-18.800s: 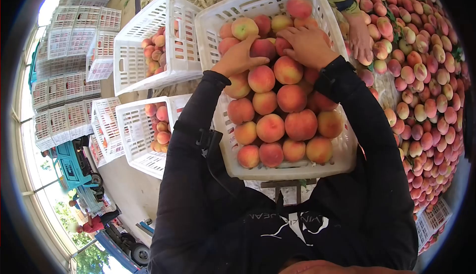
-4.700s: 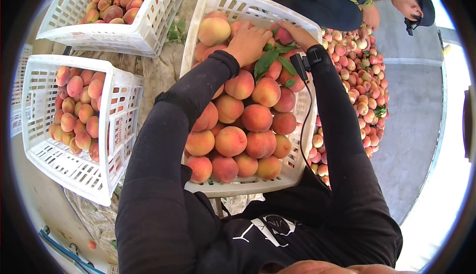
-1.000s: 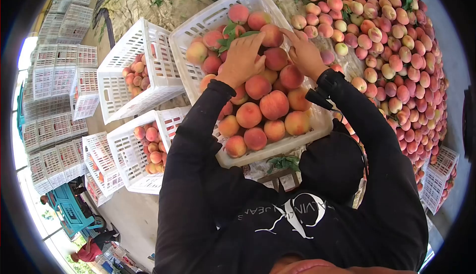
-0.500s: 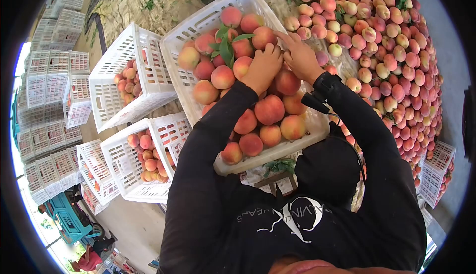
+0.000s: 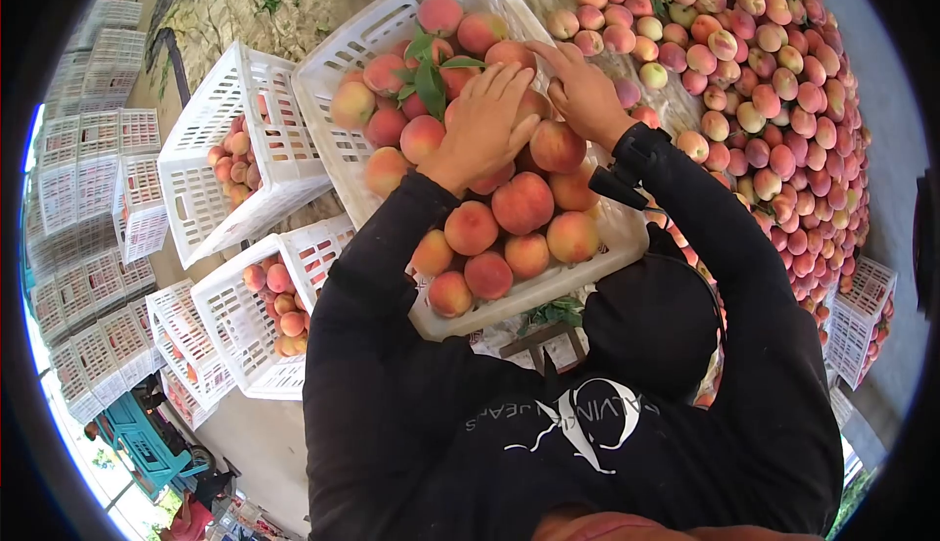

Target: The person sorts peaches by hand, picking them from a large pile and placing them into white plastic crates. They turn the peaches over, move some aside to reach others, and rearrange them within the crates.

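Observation:
A white plastic crate (image 5: 318, 115) full of peaches sits tilted in front of me. My left hand (image 5: 482, 122) lies over the peaches in its middle, back upward, fingers stretched out and thumb apart. My right hand (image 5: 586, 93) is at the crate's right side, its fingers extended and touching a peach (image 5: 511, 54) near the left fingertips. The palm sides of both hands are hidden. A sprig of green leaves (image 5: 428, 89) rests on the fruit left of my hands. Nearer my body, large peaches (image 5: 523, 203) show uncovered.
A large heap of loose peaches (image 5: 764, 100) spreads along the right. On the left stand two white crates (image 5: 201, 174) (image 5: 230, 330) partly filled with peaches. Stacked crates (image 5: 73, 164) line the far left, with a teal vehicle (image 5: 142, 438) and a person (image 5: 186, 521) below them.
My left hand has shifted left and toward me, its bent fingers now straightened and flatter over the peaches. The right hand stays near the same spot. The whole view has shifted slightly.

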A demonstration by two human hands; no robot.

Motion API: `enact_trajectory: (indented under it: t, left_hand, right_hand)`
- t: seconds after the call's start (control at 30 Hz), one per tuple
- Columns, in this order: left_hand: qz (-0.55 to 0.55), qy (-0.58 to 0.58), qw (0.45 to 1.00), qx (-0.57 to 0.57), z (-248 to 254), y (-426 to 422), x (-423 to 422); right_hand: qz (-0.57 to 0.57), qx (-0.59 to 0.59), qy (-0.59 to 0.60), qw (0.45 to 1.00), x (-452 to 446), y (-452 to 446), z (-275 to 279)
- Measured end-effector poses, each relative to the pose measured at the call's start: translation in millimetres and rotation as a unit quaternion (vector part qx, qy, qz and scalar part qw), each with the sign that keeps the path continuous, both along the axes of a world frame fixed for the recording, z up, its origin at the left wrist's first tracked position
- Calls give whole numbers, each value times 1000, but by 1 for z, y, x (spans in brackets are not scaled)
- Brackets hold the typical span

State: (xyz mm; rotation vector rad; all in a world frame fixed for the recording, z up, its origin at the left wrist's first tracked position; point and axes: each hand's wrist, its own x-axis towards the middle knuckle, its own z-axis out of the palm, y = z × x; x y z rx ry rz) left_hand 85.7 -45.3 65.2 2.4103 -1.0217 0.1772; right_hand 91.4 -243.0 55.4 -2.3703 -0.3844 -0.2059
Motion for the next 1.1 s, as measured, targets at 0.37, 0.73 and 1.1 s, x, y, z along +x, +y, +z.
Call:
enact_trajectory:
  t: [0.37,0.73,1.1]
  left_hand:
    - [56,-16,996,71,-37,-42,-29]
    - [108,-104,982,112,-50,-63,-24]
    - [158,-108,960,206,60,156,-17]
  right_hand:
    - [6,-36,-30,999,4,-4,-13]
    - [5,-17,-28,999,5,-2,-12]
    - [16,-62,-70,995,9,-5,-17]
